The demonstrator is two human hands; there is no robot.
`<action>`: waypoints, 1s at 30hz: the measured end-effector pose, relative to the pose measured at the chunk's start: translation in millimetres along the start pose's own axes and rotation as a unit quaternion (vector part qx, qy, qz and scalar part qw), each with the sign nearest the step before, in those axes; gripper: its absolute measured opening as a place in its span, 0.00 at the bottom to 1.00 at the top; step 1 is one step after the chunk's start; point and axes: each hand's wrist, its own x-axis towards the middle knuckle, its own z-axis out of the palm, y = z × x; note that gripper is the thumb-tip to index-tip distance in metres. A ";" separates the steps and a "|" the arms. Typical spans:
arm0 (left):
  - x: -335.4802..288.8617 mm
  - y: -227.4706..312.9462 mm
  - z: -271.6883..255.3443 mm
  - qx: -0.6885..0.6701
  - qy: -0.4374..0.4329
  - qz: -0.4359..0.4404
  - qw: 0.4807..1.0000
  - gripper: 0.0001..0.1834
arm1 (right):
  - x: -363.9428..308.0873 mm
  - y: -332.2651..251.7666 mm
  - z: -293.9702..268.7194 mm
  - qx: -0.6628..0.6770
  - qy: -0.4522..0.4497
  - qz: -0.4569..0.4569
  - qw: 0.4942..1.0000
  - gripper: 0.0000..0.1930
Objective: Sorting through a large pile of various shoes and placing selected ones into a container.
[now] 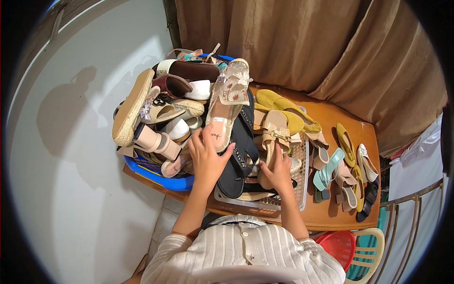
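My left hand (208, 158) grips the heel end of a flat espadrille slide (222, 118), its thumb on one side and its fingers on the other. The slide has a pink insole and a flowered, see-through upper with a bow. It rests against the shoe pile, beside a black thong sandal (231, 170). My right hand (279, 174) has thumb and fingers around the heel part of a beige slide sandal (275, 132) with a woven strap and gold buckle. That sandal lies over a pale plastic basket (303, 184); the fingertips' underside is hidden.
A blue basket (156, 176) heaped with mixed shoes stands at the left by the white wall. Mustard flats (346, 142), a mint heeled sandal (329, 170) and black sandals (368, 201) stand on the brown table (326, 215). Front right are a red basin (338, 246) and a cream chair (376, 251).
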 end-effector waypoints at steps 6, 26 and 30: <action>12.3 3.1 10.4 -0.052 -0.005 -0.028 0.998 0.37 | -8.3 -16.6 -10.8 0.029 0.035 -0.007 0.999 0.37; -27.6 19.3 -8.6 -0.335 -0.066 0.010 0.940 0.41 | 1.7 -49.4 -21.6 0.564 -0.110 0.040 0.817 0.20; -19.6 22.5 -3.5 -0.259 -0.069 0.020 0.963 0.40 | -5.2 -51.0 -22.7 0.479 -0.168 -0.001 0.862 0.19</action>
